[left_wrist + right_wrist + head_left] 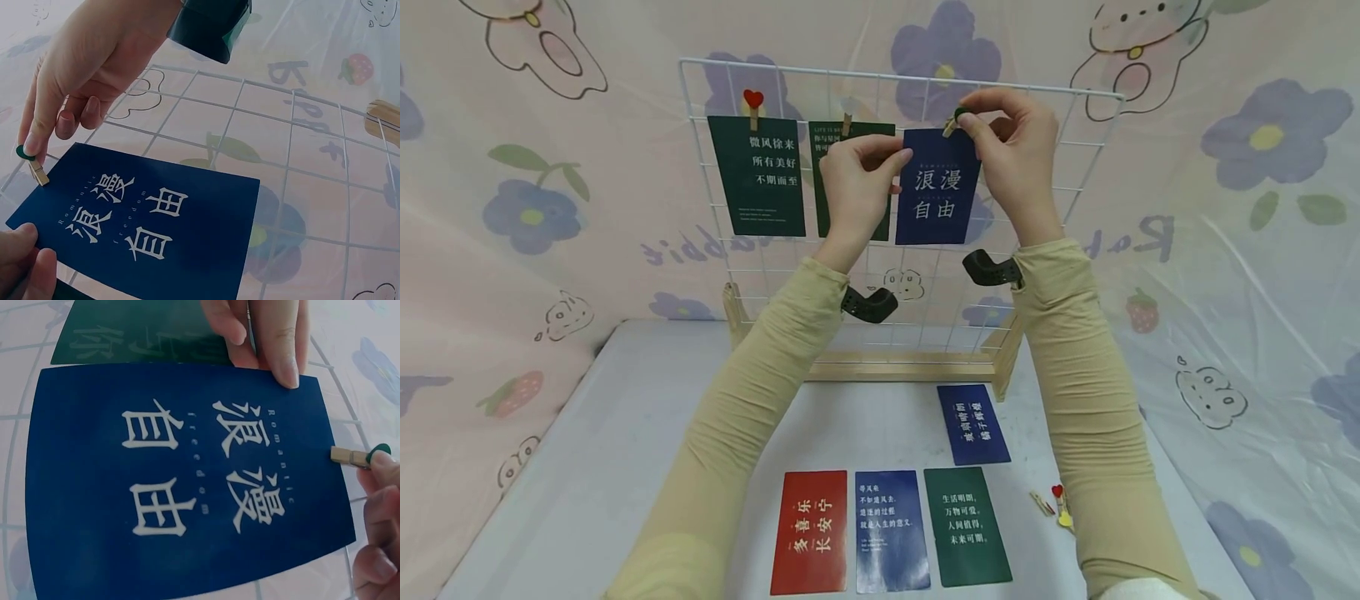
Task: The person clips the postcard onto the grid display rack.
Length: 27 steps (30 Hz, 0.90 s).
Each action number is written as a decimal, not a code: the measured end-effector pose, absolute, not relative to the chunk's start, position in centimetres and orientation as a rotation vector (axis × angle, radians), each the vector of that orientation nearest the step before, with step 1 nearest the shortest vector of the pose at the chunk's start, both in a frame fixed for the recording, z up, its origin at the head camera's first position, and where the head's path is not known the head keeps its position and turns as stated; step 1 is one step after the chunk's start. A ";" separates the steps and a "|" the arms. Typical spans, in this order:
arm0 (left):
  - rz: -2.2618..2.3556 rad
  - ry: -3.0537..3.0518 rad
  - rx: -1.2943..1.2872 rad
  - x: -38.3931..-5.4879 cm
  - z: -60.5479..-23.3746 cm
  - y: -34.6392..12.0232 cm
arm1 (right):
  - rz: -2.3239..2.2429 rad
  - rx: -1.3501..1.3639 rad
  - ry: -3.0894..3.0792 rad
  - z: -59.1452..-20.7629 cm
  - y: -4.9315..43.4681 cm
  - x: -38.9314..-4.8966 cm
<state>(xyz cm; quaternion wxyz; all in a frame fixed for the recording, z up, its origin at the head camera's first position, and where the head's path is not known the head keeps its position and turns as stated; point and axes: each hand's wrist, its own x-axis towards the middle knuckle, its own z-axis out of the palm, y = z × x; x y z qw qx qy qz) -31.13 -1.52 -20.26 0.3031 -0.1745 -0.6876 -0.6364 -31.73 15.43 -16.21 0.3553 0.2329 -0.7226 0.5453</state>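
A blue card [937, 218] with white lettering is held upright against a white wire grid [880, 77]. My left hand [861, 185] pinches its left edge near the top corner. At the card's top edge my right hand [1021, 162] pinches a small wooden clothespin [350, 457] with a green end piece. The clothespin's tip overlaps the card's edge in the right wrist view. Left of it hang two green cards: one [756, 187] under a clip with a red heart [753, 99], the other [880, 227] under a wooden clip [847, 125], partly hidden by my left hand.
A wooden base [902, 367] supports the grid on the white table [647, 417]. In front lie a red card [809, 533], a blue card [892, 542], a green card [967, 529] and another blue card [973, 425]. Loose clips [1062, 508] lie beside my right forearm.
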 end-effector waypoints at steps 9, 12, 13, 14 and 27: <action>-1.640 -1.821 -0.458 -31.1 -20.4 -1.2 | 1.293 0.563 -1.948 -16.1 15.1 -31.6; -1.619 -1.816 -0.462 -31.2 -20.4 -1.2 | 1.263 0.556 -1.958 -16.0 15.0 -31.7; -1.619 -1.818 -0.457 -31.2 -20.3 -1.2 | 1.254 0.556 -1.960 -16.0 15.0 -31.7; -1.623 -1.821 -0.452 -31.2 -20.3 -1.2 | 1.244 0.557 -1.961 -15.9 15.0 -31.7; -1.608 -1.839 -0.433 -31.1 -20.4 -1.1 | 1.010 0.564 -2.048 -15.3 15.0 -31.6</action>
